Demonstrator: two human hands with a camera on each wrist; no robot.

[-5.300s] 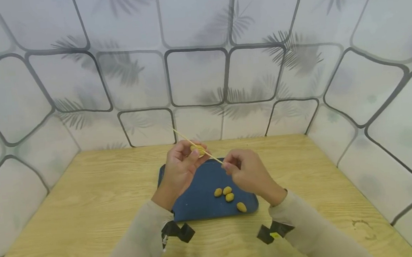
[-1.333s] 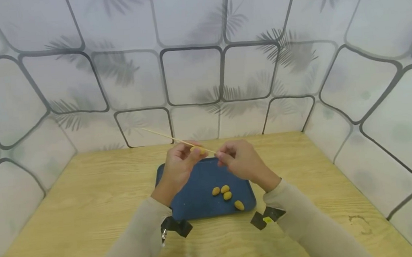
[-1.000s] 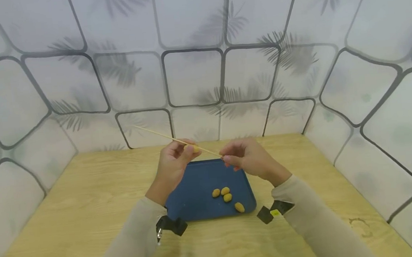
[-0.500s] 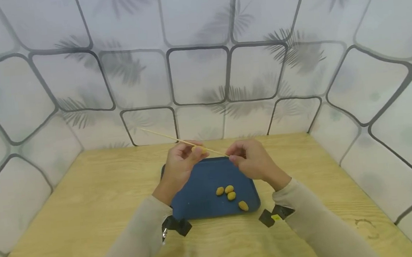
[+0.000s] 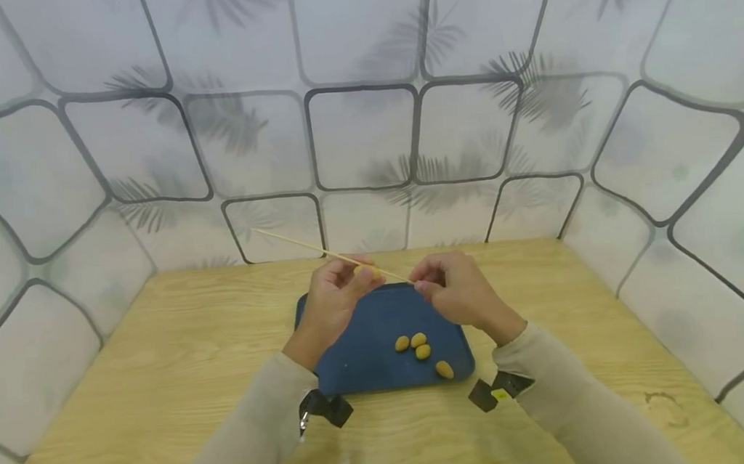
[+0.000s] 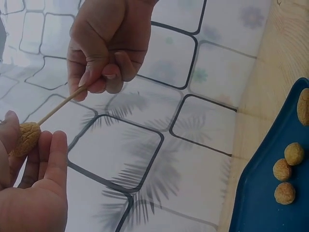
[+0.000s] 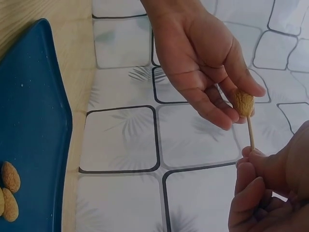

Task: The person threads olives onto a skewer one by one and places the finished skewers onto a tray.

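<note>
My left hand [image 5: 337, 293] pinches a wrinkled, yellow-brown oval ball [image 7: 243, 102] between thumb and fingers, held above the tray. A thin bamboo skewer [image 5: 287, 239] runs into the ball's end; its long part sticks out up and left beyond that hand. With thumb and fingertips my right hand [image 5: 455, 287] pinches the skewer's near end, a short way from the ball. In the left wrist view, a short length of stick shows between the ball [image 6: 26, 140] and the right fingers. How the skewer passes inside the ball is hidden.
Below the hands, a dark blue tray [image 5: 363, 367] lies on the light wooden table [image 5: 162, 394]. Several similar balls [image 5: 423, 352] rest on its right part. Patterned white walls [image 5: 364, 138] stand behind the table and at both sides.
Compared with 5.3 seconds ago, more of the skewer sticks out left of the left hand, and it slopes less steeply. In the last half second the hands have barely moved.
</note>
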